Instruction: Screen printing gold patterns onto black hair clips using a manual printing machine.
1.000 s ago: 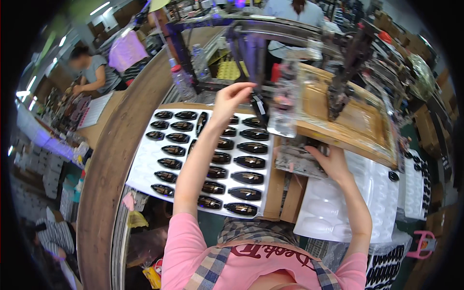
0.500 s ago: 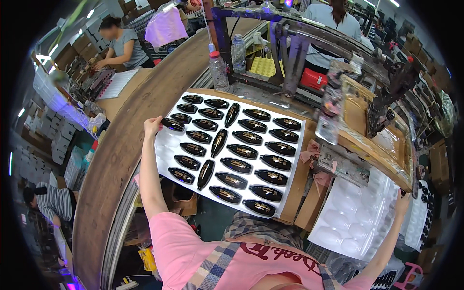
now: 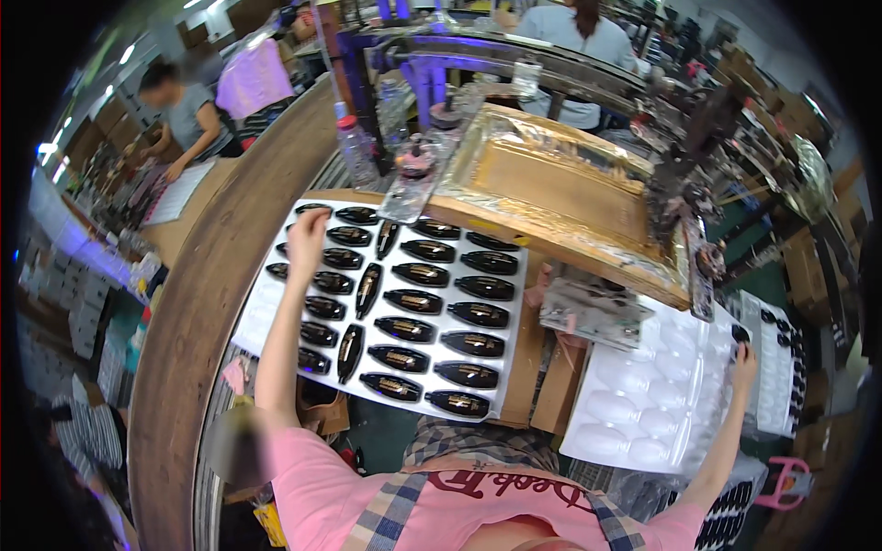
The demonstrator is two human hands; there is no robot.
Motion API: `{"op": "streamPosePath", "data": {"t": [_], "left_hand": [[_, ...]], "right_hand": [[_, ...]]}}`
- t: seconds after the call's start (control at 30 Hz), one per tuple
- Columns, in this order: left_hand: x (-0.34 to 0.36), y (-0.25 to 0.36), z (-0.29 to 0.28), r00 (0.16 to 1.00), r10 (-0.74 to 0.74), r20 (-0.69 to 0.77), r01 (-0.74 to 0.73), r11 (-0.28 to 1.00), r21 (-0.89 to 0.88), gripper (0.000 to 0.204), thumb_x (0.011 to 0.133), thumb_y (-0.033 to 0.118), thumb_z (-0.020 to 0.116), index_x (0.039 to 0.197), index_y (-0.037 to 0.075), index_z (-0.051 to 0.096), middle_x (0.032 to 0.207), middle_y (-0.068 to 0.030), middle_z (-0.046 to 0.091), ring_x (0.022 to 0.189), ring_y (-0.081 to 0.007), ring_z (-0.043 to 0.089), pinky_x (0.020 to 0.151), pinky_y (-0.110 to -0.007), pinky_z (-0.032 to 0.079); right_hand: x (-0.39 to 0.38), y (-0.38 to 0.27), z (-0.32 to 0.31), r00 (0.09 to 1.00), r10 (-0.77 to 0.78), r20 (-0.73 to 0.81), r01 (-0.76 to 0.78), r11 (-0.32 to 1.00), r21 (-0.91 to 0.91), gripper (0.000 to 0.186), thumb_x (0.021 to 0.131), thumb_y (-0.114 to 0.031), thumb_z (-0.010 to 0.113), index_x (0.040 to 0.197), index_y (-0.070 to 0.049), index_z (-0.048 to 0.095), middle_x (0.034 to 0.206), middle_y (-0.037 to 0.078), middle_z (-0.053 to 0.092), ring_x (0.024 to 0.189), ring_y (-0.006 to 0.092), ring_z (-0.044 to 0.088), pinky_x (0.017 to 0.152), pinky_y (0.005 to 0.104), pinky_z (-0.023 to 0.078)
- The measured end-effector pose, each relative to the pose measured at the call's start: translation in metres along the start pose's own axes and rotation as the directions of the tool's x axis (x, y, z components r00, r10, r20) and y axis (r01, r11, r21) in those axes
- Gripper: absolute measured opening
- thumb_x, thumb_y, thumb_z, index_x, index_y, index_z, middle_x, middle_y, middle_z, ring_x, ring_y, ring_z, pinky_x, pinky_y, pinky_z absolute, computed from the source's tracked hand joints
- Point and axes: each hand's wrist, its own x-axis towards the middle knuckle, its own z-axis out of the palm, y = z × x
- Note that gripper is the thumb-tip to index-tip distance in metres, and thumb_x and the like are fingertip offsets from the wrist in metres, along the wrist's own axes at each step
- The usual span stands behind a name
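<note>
Left hand (image 3: 312,228) has been moved from the left tray's side edge to its top-left pieces, wooden frame (image 3: 570,174) swung leftward, right hand (image 3: 745,365) taken off the frame. Left tray (image 3: 262,308) is filled with rows of black pieces (image 3: 404,329); fingers bent there, grip cannot be told. Frame is raised, tilted, beside metal plate (image 3: 593,308). Clear right tray (image 3: 634,404) is seen next. Right fingertips are placed at dark piece (image 3: 740,334); whether gripped cannot be told.
</note>
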Motion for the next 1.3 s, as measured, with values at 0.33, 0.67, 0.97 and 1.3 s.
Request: {"op": "streamPosePath", "data": {"t": [0.33,0.67,0.97,1.3], "left_hand": [[-0.035,0.228,0.196,0.606,0.790,0.093,-0.736,0.602,-0.309,0.021,0.080,0.013,0.056,0.096,-0.001,0.056,0.089,-0.0106,0.060,0.083,-0.0194,0.057,0.072,-0.029,0.045],[0.002,0.244,0.138,0.838,0.253,0.484,0.279,0.564,-0.777,0.019,0.079,0.013,0.059,0.092,0.000,0.059,0.084,-0.0059,0.062,0.078,-0.0123,0.058,0.068,-0.024,0.045],[-0.010,0.043,-0.051,0.982,-0.188,0.023,0.187,0.945,-0.267,0.015,0.076,0.011,0.063,0.086,-0.001,0.060,0.073,-0.0037,0.062,0.067,-0.0058,0.054,0.060,-0.018,0.042],[-0.047,-0.090,-0.144,0.876,-0.366,-0.316,0.464,0.818,0.339,0.025,0.070,0.019,0.066,0.087,0.001,0.061,0.070,-0.0103,0.064,0.065,-0.0165,0.060,0.064,-0.028,0.046]], "right_hand": [[-0.063,-0.331,-0.078,0.972,-0.200,0.127,0.034,0.647,0.762,0.033,0.073,-0.012,0.066,0.101,-0.001,0.051,0.087,0.006,0.059,0.074,0.0121,0.053,0.065,0.0228,0.042],[-0.048,-0.451,-0.060,0.830,-0.554,0.060,0.402,0.670,0.624,0.038,0.073,-0.030,0.066,0.097,-0.002,0.058,0.085,0.011,0.059,0.080,0.0209,0.054,0.075,0.0278,0.040],[-0.057,-0.388,-0.045,0.900,-0.376,0.221,0.200,0.805,0.559,0.040,0.076,-0.022,0.061,0.107,0.002,0.052,0.107,0.015,0.054,0.104,0.0270,0.047,0.092,0.0337,0.032],[0.052,-0.046,0.033,0.985,-0.060,0.164,0.109,0.945,-0.308,0.047,0.084,-0.034,0.047,0.118,-0.001,0.045,0.119,0.024,0.044,0.113,0.0343,0.039,0.095,0.0375,0.031]]}}
